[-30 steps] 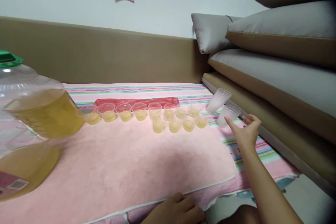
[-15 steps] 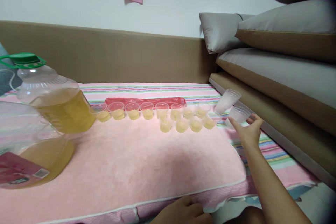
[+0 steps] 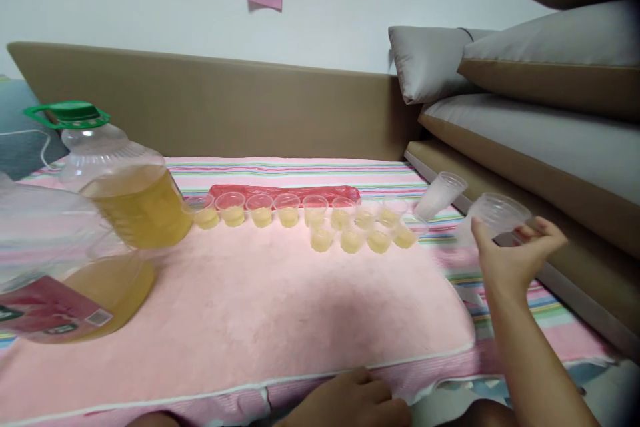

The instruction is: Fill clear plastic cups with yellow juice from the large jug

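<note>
Twelve small clear plastic cups point(image 3: 320, 217) on the pink towel-covered surface point(image 3: 280, 307) already hold yellow liquid, while the right hand point(image 3: 510, 257) grips an empty clear plastic cup point(image 3: 493, 217) above the striped cloth, the left hand point(image 3: 350, 403) resting at the near edge, holding nothing.
</note>
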Motion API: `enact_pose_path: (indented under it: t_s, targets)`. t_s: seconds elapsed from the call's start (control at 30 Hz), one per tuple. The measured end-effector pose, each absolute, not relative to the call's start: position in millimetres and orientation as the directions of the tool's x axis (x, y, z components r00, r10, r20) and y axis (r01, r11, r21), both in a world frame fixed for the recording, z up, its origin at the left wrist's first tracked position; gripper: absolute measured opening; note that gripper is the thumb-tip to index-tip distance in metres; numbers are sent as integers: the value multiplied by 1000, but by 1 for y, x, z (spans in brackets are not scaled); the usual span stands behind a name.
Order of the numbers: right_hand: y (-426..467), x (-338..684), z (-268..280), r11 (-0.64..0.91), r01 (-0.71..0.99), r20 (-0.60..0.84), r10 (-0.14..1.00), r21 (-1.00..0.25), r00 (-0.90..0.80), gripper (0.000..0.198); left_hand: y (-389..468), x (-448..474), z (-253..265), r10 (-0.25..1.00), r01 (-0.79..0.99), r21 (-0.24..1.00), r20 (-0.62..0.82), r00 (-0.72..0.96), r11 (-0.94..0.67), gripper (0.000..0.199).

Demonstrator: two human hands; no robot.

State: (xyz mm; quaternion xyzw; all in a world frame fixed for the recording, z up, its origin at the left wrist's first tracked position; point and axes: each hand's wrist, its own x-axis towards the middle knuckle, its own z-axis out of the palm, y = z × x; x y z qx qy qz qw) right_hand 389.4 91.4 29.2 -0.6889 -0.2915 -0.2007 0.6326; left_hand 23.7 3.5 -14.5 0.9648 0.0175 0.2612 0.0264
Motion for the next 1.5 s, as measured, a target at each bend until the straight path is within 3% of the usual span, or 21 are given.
enact_pose_path:
  t_s: [0.1, 0.23, 0.3, 0.4, 0.53, 0.67, 0.9, 1.07, 1.5]
  targets:
    - [83, 359, 54, 182, 735, 757, 119, -653, 643, 97, 10, 18, 6, 92, 52, 91, 524, 847, -995, 19]
    - [71, 280, 81, 482, 663, 818, 292, -573, 496, 86, 23, -1, 51, 243, 85, 292, 563, 790, -953, 24]
    - [65, 237, 85, 589, 520, 786, 446, -618, 429, 81, 33, -16, 71, 385, 129, 437, 570, 726, -890, 18]
    - [57, 187, 78, 649, 412, 768, 564, -639, 303, 81, 51, -46, 85, 610, 199, 601, 625, 487, -774, 15]
    - [54, 152, 61, 712, 468, 831, 548, -523, 95, 72, 73, -88, 74, 750, 255, 707, 640, 166, -660, 18]
    - [59, 133, 56, 782, 502, 866, 485, -370, -116, 66, 81, -112, 57, 797, 261, 758, 597, 92, -598, 31]
    - [64, 125, 44, 748, 545, 818, 546, -379, -182, 52, 68, -107, 58, 815, 355, 737, 553, 173, -575, 75]
    - [63, 127, 39, 736, 556, 802, 565, -386, -192, 49, 67, -101, 57, 857, 419, 749, 471, 208, -514, 76]
    - [62, 129, 40, 723, 578, 773, 590, -379, -232, 40, 72, -81, 57, 853, 366, 770, 480, 206, -522, 75]
